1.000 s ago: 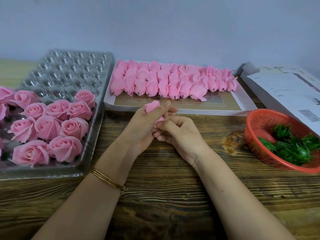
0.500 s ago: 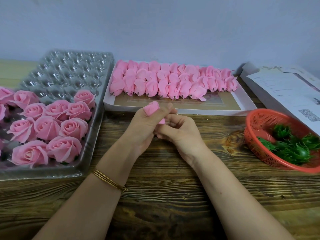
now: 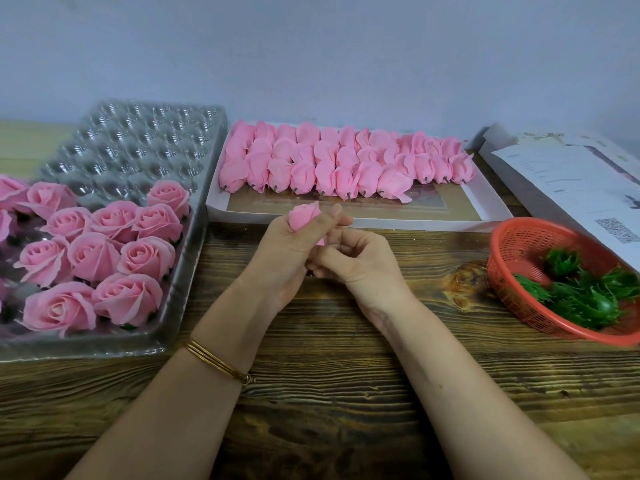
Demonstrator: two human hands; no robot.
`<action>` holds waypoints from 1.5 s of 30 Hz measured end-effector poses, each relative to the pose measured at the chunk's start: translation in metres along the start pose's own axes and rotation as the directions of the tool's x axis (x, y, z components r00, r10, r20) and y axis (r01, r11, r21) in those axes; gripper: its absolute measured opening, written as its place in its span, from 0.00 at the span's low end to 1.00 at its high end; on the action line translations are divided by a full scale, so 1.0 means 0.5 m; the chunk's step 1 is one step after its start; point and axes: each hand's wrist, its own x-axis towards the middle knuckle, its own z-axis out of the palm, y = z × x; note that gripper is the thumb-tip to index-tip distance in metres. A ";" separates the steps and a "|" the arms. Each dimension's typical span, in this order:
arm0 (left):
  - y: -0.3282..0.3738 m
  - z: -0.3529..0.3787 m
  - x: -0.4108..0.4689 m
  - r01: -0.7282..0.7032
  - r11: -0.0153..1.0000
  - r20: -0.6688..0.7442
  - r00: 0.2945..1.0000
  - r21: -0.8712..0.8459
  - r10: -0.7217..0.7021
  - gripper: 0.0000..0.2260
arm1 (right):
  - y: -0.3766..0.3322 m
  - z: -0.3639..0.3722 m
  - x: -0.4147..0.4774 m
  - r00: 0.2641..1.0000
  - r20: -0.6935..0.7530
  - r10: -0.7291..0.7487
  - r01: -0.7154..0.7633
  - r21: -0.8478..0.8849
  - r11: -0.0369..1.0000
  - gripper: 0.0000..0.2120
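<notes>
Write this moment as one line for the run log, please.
left hand: grips pink rosebud | right hand: pinches its base | clear tray: partly filled with open roses | red basket: green sepals

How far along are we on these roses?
Done: finished roses fill the near cells of the tray. In hand: left hand and right hand hold one bud. Left: rows of closed buds in the box, and the tray's far cells stand unfilled.
</notes>
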 end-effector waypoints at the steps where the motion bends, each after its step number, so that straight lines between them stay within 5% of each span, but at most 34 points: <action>1: 0.002 -0.002 -0.001 0.002 1.000 0.021 1.000 0.004 -0.002 0.10 | -0.001 0.001 0.001 0.999 0.021 0.030 -0.031 0.045 0.999 0.09; 7: -0.003 -0.007 0.005 0.010 0.999 -0.011 1.000 -0.035 -0.010 0.15 | 0.004 -0.005 0.004 0.994 0.074 0.076 -0.089 0.184 0.979 0.05; 10: -0.004 -0.004 0.005 0.015 0.999 -0.036 0.999 -0.050 -0.017 0.15 | 0.007 -0.009 0.003 0.999 0.025 0.047 -0.049 0.088 0.995 0.12; 15: 0.002 0.004 -0.001 0.035 0.999 -0.032 0.999 -0.038 -0.036 0.14 | 0.005 -0.007 0.002 1.000 -0.013 0.000 0.000 0.010 1.000 0.08; 23: 0.005 -0.003 -0.001 0.038 0.998 0.039 0.999 -0.053 -0.036 0.09 | -0.010 -0.004 0.001 0.982 0.131 0.139 -0.171 0.279 0.945 0.09; 34: 0.006 -0.003 -0.004 0.044 0.998 0.053 0.998 -0.033 -0.043 0.07 | -0.009 -0.004 -0.003 0.990 0.064 0.122 -0.134 0.235 0.963 0.04; 45: 0.004 -0.008 -0.004 0.012 0.998 0.132 0.991 -0.058 -0.004 0.11 | -0.018 0.000 -0.002 0.958 0.200 0.207 -0.271 0.388 0.881 0.03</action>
